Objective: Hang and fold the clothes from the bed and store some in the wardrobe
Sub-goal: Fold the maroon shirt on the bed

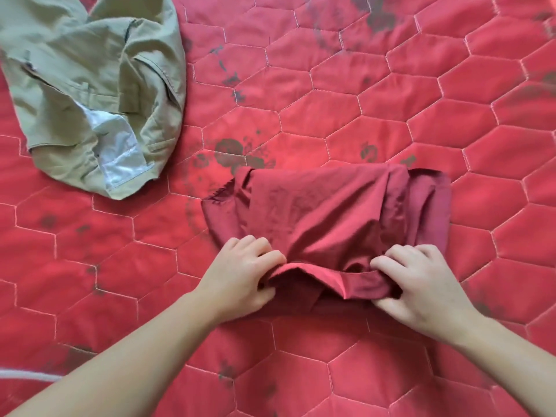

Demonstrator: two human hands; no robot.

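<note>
A dark red garment (325, 212) lies partly folded into a rough rectangle on the bed, just ahead of me. My left hand (240, 275) pinches its near edge at the left, fingers curled into the fabric. My right hand (421, 284) grips the same near edge at the right, thumb under the fold. The near edge is lifted slightly off the bed between both hands. A crumpled khaki pair of trousers (90, 85) with a white pocket lining showing lies at the upper left, apart from the red garment.
The bed is covered by a red quilted spread (421, 100) with hexagon stitching and dark faded print marks. A pale strip (27, 376) shows at the lower left edge.
</note>
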